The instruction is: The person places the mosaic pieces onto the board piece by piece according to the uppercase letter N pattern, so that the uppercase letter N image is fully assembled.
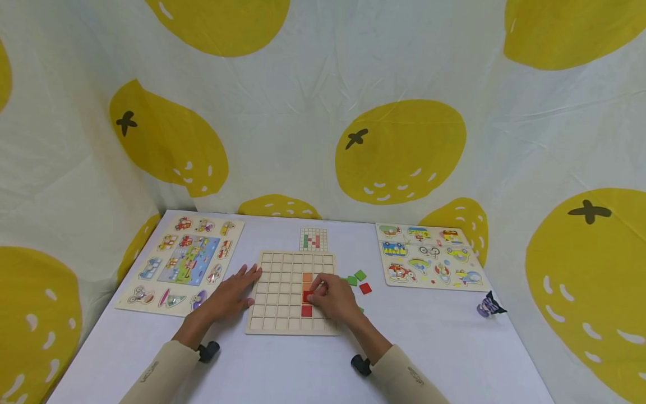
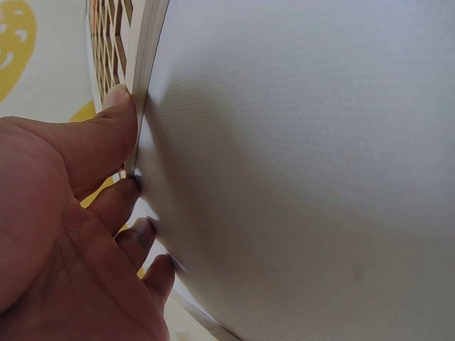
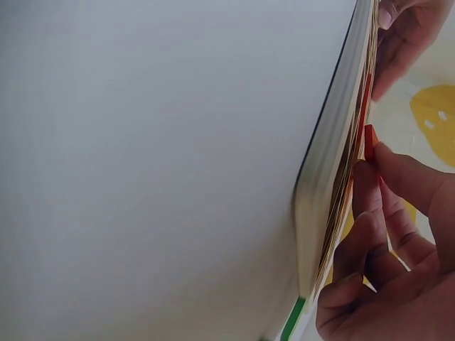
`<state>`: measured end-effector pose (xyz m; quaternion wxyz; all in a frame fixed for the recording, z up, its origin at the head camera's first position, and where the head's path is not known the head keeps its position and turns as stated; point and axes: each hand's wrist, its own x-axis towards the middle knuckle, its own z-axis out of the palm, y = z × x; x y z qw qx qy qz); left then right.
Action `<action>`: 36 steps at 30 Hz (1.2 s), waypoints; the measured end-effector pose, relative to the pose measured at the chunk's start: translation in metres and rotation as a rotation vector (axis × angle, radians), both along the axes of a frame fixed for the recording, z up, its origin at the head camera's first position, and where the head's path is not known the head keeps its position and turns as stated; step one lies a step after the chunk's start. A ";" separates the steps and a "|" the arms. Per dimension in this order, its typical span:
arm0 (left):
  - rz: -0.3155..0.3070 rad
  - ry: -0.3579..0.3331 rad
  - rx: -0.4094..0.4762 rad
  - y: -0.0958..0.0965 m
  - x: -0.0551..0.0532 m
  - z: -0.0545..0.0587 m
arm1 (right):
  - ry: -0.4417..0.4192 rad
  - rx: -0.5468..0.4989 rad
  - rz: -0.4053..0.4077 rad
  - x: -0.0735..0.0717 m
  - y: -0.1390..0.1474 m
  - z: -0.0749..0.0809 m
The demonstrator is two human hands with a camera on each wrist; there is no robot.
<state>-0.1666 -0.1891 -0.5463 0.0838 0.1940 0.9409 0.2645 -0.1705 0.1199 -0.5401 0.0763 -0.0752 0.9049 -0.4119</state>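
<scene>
A wooden grid board (image 1: 277, 286) lies in the middle of the table. My left hand (image 1: 229, 294) rests at its left edge, and the left wrist view has the thumb touching the rim. Over the board's right half, my right hand (image 1: 333, 297) pinches a red square tile (image 3: 369, 142) between thumb and fingertips, tilted just above the cells. One red tile (image 1: 307, 311) sits in a cell nearer me. Orange tiles (image 1: 307, 277) fill cells farther up the same column, partly covered by the fingers.
Behind the board lies a small pattern card (image 1: 313, 239). Green tiles (image 1: 360, 275) and a red tile (image 1: 365, 288) are loose to the right. Picture puzzles flank the board, one at left (image 1: 189, 261) and one at right (image 1: 429, 258). A purple-and-black figurine (image 1: 488, 306) stands near the right edge.
</scene>
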 end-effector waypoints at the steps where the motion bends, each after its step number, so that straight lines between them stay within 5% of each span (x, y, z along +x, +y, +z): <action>1: 0.001 -0.001 -0.001 0.000 0.000 0.000 | 0.001 0.005 -0.001 0.000 -0.002 0.000; 26: -0.006 0.010 -0.003 0.001 0.000 0.000 | 0.020 0.135 0.008 -0.005 -0.036 0.000; 36: -0.009 0.014 -0.014 0.001 -0.001 -0.002 | -0.009 0.006 0.000 -0.005 -0.002 0.004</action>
